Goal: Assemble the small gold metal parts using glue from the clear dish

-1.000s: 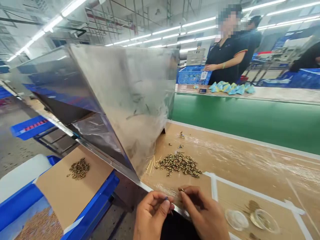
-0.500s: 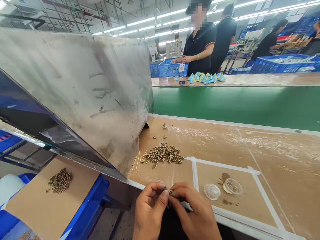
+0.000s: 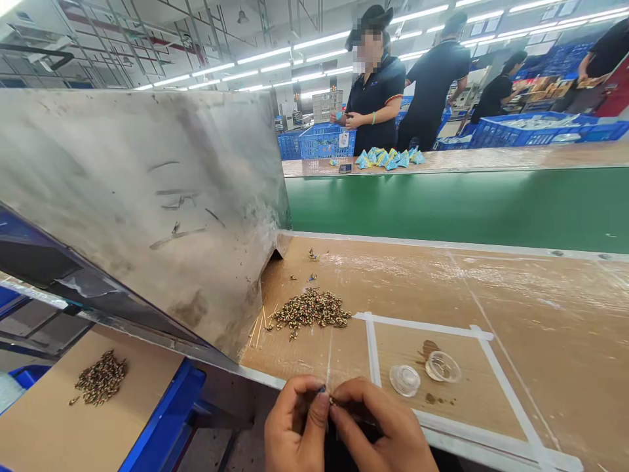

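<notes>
My left hand (image 3: pixel 301 426) pinches a tiny blue piece (image 3: pixel 322 389) between thumb and forefinger. Right beside it, my right hand (image 3: pixel 381 423) holds a small dark-and-gold piece (image 3: pixel 333 400) in its fingertips. The two pieces are close together, and fingers cover most of both. Beyond my hands, on the brown worktop (image 3: pixel 393 282), lies a pile of small black-and-gold pieces (image 3: pixel 314 308). Thin wooden sticks (image 3: pixel 256 331) rest at its left. A clear round lid (image 3: pixel 405 380) and a clear shallow cup (image 3: pixel 443 367) sit to the right, inside a white tape outline (image 3: pixel 374 354).
A big metal panel (image 3: pixel 128 196) stands at left. Below it, another pile (image 3: pixel 101 378) lies on cardboard (image 3: pixel 59 426) over a blue crate (image 3: pixel 162 413). A green belt (image 3: pixel 442 206) runs behind the worktop. Blue-yellow packets (image 3: pixel 390 158) and a person (image 3: pixel 376 98) are beyond.
The view has shifted, so the worktop sits slightly further left and lower. My hands stay together, with fingertips slightly repositioned around the small pieces. The person opposite has raised their hands above the crate.
</notes>
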Demonstrator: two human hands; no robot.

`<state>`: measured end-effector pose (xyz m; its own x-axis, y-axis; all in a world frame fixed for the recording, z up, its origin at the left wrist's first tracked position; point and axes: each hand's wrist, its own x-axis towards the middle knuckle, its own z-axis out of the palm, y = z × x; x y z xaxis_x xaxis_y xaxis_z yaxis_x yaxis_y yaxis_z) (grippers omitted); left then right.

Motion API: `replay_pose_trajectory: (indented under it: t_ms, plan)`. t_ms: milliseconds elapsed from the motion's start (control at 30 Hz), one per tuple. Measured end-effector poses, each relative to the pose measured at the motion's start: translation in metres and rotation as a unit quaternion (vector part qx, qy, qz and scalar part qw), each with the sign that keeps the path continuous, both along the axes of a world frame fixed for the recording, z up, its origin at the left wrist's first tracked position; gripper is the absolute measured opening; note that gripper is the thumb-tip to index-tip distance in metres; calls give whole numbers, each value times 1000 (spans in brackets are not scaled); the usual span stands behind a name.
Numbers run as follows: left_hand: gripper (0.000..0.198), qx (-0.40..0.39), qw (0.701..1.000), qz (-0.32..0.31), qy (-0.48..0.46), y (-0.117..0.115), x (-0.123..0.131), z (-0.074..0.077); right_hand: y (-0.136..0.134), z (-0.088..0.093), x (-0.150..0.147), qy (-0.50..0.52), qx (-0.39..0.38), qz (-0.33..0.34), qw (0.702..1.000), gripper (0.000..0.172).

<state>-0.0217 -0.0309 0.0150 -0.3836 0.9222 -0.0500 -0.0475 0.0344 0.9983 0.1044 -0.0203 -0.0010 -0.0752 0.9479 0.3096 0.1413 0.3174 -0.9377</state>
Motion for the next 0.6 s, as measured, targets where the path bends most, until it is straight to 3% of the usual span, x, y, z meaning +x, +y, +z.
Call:
replay_pose_trajectory:
  t_ms: [167,267,433,600]
  plan:
    - [45,5,999,27,-42,-1,9,-2,2,8,3,71,-11,12,997,20]
    - [43,13,997,29,-66,-1,10,-3,-1,3,3,101,-39,-20,994,20]
    - [40,9,998,-6,-56,-2,6,0,-10,-3,1,118,-122,-75,983,35]
    - [36,11,995,-30,-92,-3,7,5,-10,6,4,72,-76,-55,993,31]
